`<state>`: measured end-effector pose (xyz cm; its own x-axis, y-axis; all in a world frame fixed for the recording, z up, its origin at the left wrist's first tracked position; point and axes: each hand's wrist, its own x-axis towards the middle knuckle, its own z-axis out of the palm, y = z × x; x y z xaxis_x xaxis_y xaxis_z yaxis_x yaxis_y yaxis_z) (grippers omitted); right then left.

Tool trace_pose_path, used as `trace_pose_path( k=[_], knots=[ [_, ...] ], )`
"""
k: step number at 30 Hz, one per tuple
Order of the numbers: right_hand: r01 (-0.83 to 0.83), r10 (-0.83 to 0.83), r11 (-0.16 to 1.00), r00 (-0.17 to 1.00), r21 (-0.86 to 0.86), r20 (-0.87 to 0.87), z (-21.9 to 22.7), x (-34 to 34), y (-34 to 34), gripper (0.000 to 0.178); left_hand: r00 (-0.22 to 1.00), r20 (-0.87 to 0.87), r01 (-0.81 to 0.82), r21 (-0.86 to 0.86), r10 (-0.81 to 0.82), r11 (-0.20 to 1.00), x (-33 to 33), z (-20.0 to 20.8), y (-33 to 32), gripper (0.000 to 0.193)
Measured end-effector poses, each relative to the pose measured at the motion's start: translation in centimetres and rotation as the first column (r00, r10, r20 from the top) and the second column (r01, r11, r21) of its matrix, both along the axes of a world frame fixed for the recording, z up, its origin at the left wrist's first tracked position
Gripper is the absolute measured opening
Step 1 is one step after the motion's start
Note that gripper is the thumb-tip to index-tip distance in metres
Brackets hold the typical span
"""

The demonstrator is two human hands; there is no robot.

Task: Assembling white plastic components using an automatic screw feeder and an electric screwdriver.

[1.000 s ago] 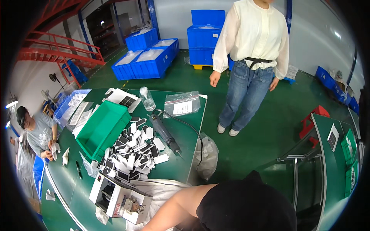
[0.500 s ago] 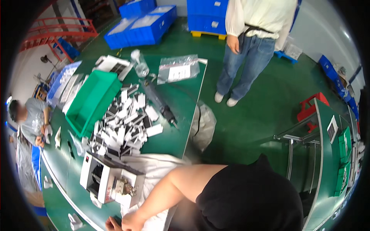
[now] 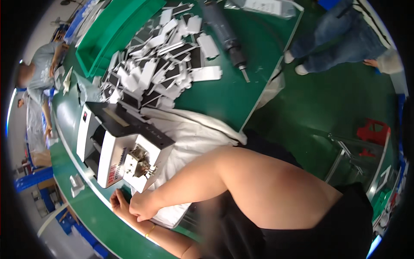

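My left hand (image 3: 120,203) and right hand (image 3: 145,206), fingers curled, any grip I cannot tell, just beside the boxy white-and-black machine (image 3: 117,149), green tabletop (image 3: 217,99) beneath it, flat white pieces (image 3: 147,74) beyond it

Your right hand (image 3: 143,206) is curled in beside your left wrist, and your left hand (image 3: 119,202) is loosely bent just in front of the white machine (image 3: 114,156). White cloth (image 3: 196,134) lies beneath your right forearm. Past the machine, white and black pieces (image 3: 151,71) lie heaped between a green bin (image 3: 114,41) and a power screwdriver (image 3: 224,34).
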<state>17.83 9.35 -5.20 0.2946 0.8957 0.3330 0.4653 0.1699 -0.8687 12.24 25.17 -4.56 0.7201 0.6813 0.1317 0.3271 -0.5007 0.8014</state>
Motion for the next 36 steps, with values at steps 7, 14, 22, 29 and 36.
trace_pose_path(
  k=[7,14,22,29,36],
  knots=[
    [0.015,-0.018,0.993,1.0,-0.116,-0.024,-0.2,-0.3,-0.2,0.027,0.996,0.088,0.026,-0.066,-0.02,0.997,0.2,-0.9,-0.4,0.016],
    [0.072,-0.073,0.995,0.997,-0.074,-0.016,0.4,-0.3,-0.7,0.029,0.989,0.15,0.015,-0.102,0.0,0.995,0.2,-0.6,-0.7,0.014],
    [0.07,-0.071,0.997,0.996,-0.012,-0.063,0.3,-0.2,-0.8,0.026,0.978,0.204,0.09,-0.186,-0.051,0.978,0.4,-0.9,-0.5,0.013],
    [0.05,-0.053,0.998,0.996,-0.044,-0.066,1.0,-0.6,-1.0,0.027,0.987,0.156,0.048,-0.114,-0.03,0.992,0.1,-0.6,-0.8,0.013],
    [0.146,-0.159,0.949,0.987,0.28,0.024,4.4,-2.2,-2.7,0.019,0.979,0.203,0.018,-0.046,-0.009,0.999,1.2,-2.0,-0.3,0.02]
  ],
)
